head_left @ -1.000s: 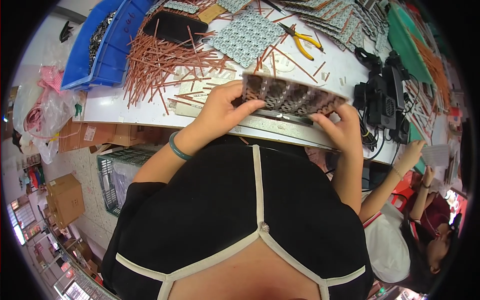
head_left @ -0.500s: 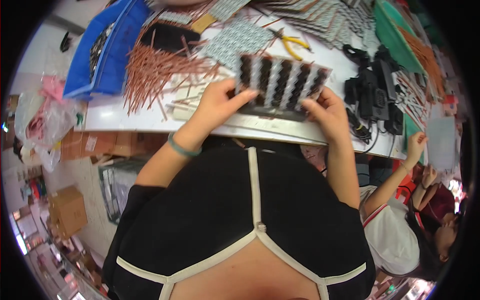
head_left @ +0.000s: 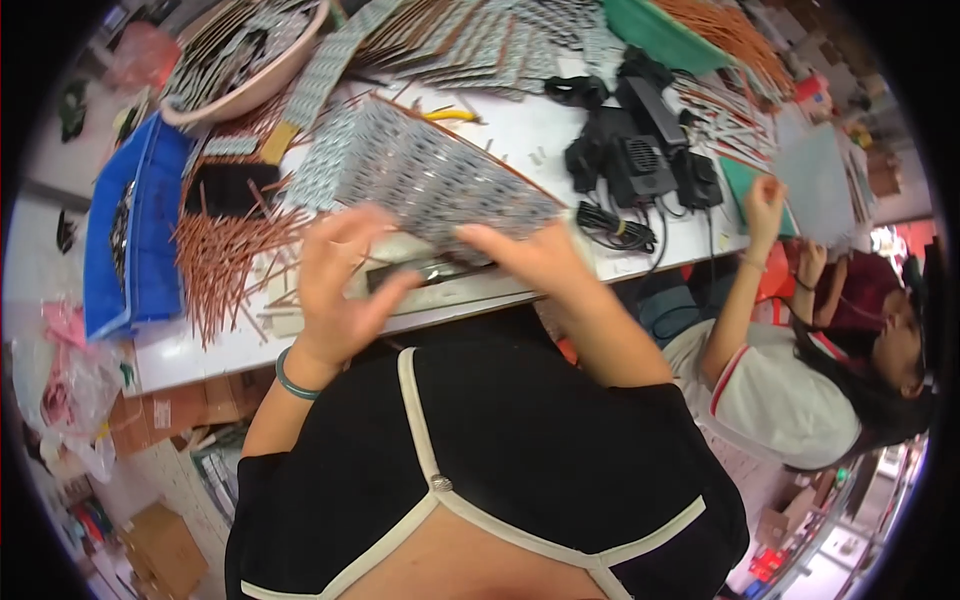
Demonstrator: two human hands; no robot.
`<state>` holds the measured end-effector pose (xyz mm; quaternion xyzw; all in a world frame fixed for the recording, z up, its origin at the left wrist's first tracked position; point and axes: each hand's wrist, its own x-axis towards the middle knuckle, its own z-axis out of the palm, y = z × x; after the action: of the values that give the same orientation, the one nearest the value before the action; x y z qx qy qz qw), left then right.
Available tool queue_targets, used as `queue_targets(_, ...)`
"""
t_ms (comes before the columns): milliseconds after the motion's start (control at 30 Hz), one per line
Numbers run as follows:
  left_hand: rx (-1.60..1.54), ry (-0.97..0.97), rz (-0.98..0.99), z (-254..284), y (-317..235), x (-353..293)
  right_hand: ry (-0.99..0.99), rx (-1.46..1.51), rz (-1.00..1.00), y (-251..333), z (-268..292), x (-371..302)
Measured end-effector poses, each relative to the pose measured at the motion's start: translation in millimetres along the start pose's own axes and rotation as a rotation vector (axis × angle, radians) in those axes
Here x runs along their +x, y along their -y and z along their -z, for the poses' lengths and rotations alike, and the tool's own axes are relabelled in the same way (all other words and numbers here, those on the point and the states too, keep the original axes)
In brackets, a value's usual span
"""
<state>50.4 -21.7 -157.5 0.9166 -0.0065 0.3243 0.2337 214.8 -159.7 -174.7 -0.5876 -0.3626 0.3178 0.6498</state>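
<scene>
A silver-grey patterned panel [head_left: 440, 165] with a brown edge leans at a slant over the table in front of me. My right hand [head_left: 540, 258] grips its lower right corner, thumb on the face and the other fingers mostly hidden behind. Close to the panel's lower left corner, my left hand [head_left: 345, 275] is slightly blurred, fingers and thumb apart, with nothing visible in it. Below the panel a dark glossy bar [head_left: 405, 273] lies along pale strips near the table's front edge. Another patterned sheet [head_left: 318, 165] lies partly behind the panel.
Thin brown sticks [head_left: 215, 265] are heaped at left beside a blue bin [head_left: 135, 235] and a dark phone-like slab [head_left: 232, 188]. A yellow tool handle [head_left: 452, 115] shows behind the panel. Black power adapters [head_left: 640, 160] and cables lie right. A co-worker's hand [head_left: 765, 205] is farther right.
The panel has turned from its dark, striped side to its silver patterned side. My left hand has come off it, while my right hand keeps hold. The whole view has shifted.
</scene>
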Motion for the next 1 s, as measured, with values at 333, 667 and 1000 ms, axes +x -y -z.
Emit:
queue_targets(333, -0.629, -0.072, 0.671, -11, 22, -25, 0.274, -0.279, -0.119, -17, 48, 22)
queue_targets(667, -0.416, -0.092, 0.476, -9, 26, -36, 0.183, -0.596, 0.130, -13, 38, 6)
queue_targets(1000, -0.443, 0.020, 0.835, -23, 47, -25, 0.214, -0.153, -0.307, -29, 36, 22)
